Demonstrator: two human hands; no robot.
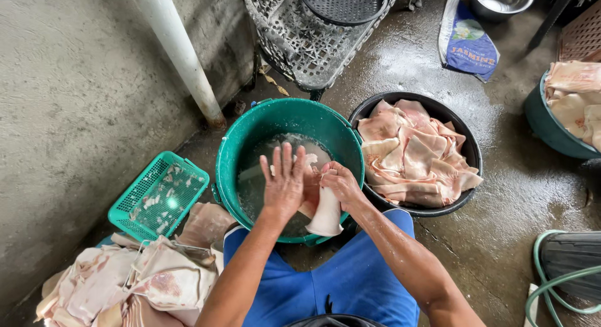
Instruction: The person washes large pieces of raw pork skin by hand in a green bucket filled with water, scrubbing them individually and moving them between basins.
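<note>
Fingers of the left hand (285, 186) are spreading flat and open over the pale slab of raw pork skin (325, 211), pressing it rather than gripping, while the fingers of the right hand (341, 184) are curling closed around the slab's upper edge. That slab is hanging over the near rim of the round teal plastic bucket of cloudy water (238, 145), directly beneath both palms.

Far to the left of the fingers, a small green plastic mesh basket (134, 202) is lying with scraps in it, and below it a heap of pink-white skins (125, 283) is spilling across the floor. To the right of the fingers, a black round tub (466, 142) is holding folded, stacked skins, and at the far right another teal tub (548, 130) is holding more.

As I judge it, the wet, greasy slab could be slipping out of the right-hand hold and dropping onto the wet concrete floor (501, 202), since only its top edge is being held. Water could also be slopping over the rim.

Above and right of the fingers, one flat rectangular plastic sack, blue and white with a round green picture, (466, 42) is lying on the floor, next to a steel bowl (501, 0).
</note>
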